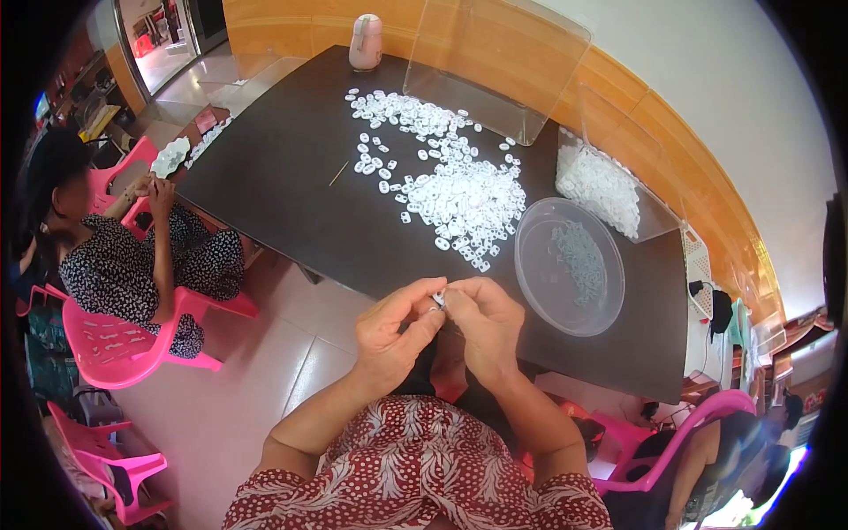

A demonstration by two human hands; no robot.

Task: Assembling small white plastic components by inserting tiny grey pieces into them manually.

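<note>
Just off the table's near edge, my left hand [397, 329] and my right hand [484, 322] meet fingertip to fingertip. Between them is a small white plastic piece [438, 299], pinched by both; most of it is hidden by the fingers. Beyond my hands lies a heap of small white oval plastic pieces [464, 201], with dark openings showing in many. To the right of the heap sits a round clear plastic tray [523, 274], holding a spread of tiny translucent parts [579, 265].
The dark table [274, 177] also carries a thin stick [338, 173], a pink jug [365, 42], an upright clear bin [495, 53] and a clear bin full of white pieces [598, 187]. At left a person [115, 256] sits on a pink chair [132, 349]; another person [707, 468] is at lower right.
</note>
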